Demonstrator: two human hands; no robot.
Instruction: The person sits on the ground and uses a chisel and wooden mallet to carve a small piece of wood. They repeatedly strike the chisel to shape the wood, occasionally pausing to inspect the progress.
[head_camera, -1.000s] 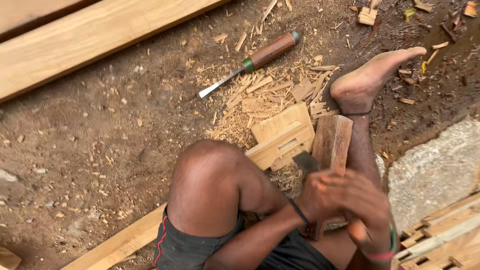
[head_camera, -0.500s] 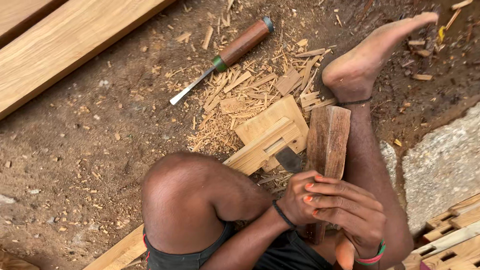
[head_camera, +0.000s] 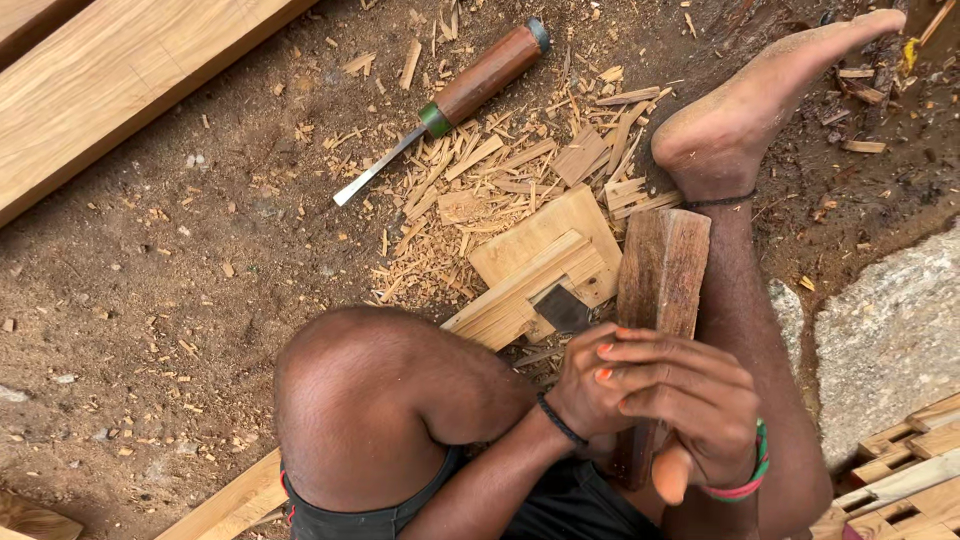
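Observation:
My left hand (head_camera: 590, 385), with a black wristband, grips a chisel whose dark blade (head_camera: 562, 308) rests on the notched end of a light wooden plank (head_camera: 540, 262). My right hand (head_camera: 700, 400), wearing a coloured bracelet, overlaps the left and holds a dark wooden block (head_camera: 662, 272) upright beside the blade. My bent left knee (head_camera: 370, 400) covers the plank's middle. My right foot (head_camera: 760, 95) lies just beyond the block.
A second chisel (head_camera: 480, 75) with a brown handle and green collar lies on the dirt among wood chips (head_camera: 500, 175). A wide plank (head_camera: 120, 80) crosses the upper left. A grey stone (head_camera: 890, 330) and stacked wooden pieces (head_camera: 900, 480) sit at the right.
The view has drifted, so the ground chisel and foot sit higher in the frame. My hands stay over the plank's end with the chisel and block, barely shifting.

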